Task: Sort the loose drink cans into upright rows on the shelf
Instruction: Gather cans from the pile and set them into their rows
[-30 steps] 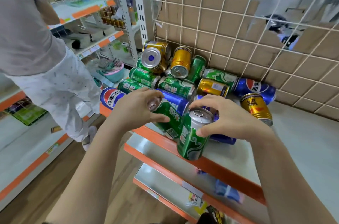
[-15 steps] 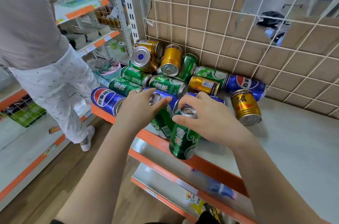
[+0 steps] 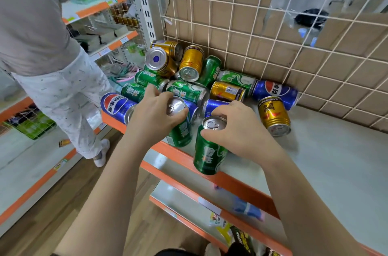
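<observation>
Head view, looking down on a pale shelf (image 3: pixel 327 163) with an orange front lip. Grips the top of a green can (image 3: pixel 182 133) with the left hand (image 3: pixel 154 118), fingers curled round the rim, thumb across the near side. Grips the top of a second green can (image 3: pixel 209 152) with the right hand (image 3: pixel 241 133), fingers curled over the far rim, thumb pressed to the near side. Both cans upright or close to it at the front edge of the shelf, just beside each other, the second right at the lip. Behind them, a heap of loose cans (image 3: pixel 189 88) on their sides, green, gold and blue, piled in the left rear corner against a wire grid (image 3: pixel 247 31) backed with cardboard (image 3: pixel 228 10). A gold can (image 3: pixel 273 114) on its side right of the heap, a blue can (image 3: pixel 114 105) at the left front edge. Off to the left, another person (image 3: pixel 42 46) standing in the aisle beside more shelving.
</observation>
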A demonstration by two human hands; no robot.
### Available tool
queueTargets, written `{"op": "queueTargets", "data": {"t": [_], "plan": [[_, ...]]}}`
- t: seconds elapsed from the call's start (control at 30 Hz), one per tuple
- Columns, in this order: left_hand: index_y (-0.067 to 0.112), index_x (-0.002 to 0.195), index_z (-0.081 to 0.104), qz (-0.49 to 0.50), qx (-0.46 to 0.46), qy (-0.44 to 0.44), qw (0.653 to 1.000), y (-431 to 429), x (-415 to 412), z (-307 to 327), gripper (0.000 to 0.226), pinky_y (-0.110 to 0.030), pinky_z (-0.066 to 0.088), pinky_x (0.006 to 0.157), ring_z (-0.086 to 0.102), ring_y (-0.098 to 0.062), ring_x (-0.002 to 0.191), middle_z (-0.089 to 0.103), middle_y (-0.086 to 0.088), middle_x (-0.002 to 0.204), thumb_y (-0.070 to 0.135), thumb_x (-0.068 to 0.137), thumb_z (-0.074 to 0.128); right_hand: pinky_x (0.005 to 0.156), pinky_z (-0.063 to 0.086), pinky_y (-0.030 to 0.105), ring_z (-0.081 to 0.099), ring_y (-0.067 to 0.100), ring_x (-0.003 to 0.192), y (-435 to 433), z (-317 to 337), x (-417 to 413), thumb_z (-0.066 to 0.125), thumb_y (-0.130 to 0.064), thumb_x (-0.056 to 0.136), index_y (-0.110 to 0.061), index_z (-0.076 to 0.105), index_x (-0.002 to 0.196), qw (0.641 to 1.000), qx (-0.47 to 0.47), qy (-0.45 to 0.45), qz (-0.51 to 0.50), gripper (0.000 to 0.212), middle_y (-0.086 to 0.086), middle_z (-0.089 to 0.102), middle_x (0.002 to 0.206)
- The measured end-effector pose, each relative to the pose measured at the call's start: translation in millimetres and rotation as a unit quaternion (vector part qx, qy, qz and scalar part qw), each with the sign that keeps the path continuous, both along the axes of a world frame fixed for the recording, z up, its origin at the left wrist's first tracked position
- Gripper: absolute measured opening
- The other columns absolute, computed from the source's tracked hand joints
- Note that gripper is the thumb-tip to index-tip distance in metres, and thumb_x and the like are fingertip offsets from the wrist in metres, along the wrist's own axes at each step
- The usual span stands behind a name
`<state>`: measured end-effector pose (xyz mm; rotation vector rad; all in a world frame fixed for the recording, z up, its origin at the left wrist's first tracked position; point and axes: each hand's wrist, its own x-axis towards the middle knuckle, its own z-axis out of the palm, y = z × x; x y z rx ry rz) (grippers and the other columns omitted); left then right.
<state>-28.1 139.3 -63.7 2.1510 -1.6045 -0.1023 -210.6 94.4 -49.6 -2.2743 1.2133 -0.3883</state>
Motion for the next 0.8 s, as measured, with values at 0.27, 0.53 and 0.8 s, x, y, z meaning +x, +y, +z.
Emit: {"op": "queueTargets", "data": {"t": [0.27,0.53,0.8], "plan": [[0.008,0.125,0.055,-0.133,-0.068,0.012,0.989,18,-8,19,0.068,-0.025,0.035,0.078,0.042,-0.012,0.091,0.044,-0.003,0.107,0.053,0.075,0.064,0.078,0.043,0.029,0.051,0.014,0.093,26,1,-20,0.072,-0.031,0.07,-0.021,0.065,0.114,0.992,-0.05,-0.087,-0.07,0.045,-0.002,0.052,0.101],[0.014,0.107,0.067,-0.246,-0.125,0.015,0.961,14,-60,26,0.054,-0.024,0.033,0.073,0.044,-0.015,0.083,0.041,0.005,0.092,0.053,0.071,0.063,0.087,0.045,0.025,0.059,0.014,0.097,68,6,-80,0.059,-0.044,0.058,-0.022,0.068,0.11,0.962,-0.088,-0.133,-0.224,0.058,-0.002,0.061,0.107],[0.026,0.107,0.068,-0.387,-0.104,0.044,0.915,0,-185,28,0.062,-0.024,0.036,0.073,0.054,-0.015,0.085,0.047,0.01,0.093,0.064,0.063,0.045,0.078,0.039,0.009,0.052,-0.002,0.084,111,10,-194,0.071,-0.028,0.063,-0.023,0.065,0.11,0.923,-0.12,-0.123,-0.344,0.047,-0.009,0.061,0.102]]}}
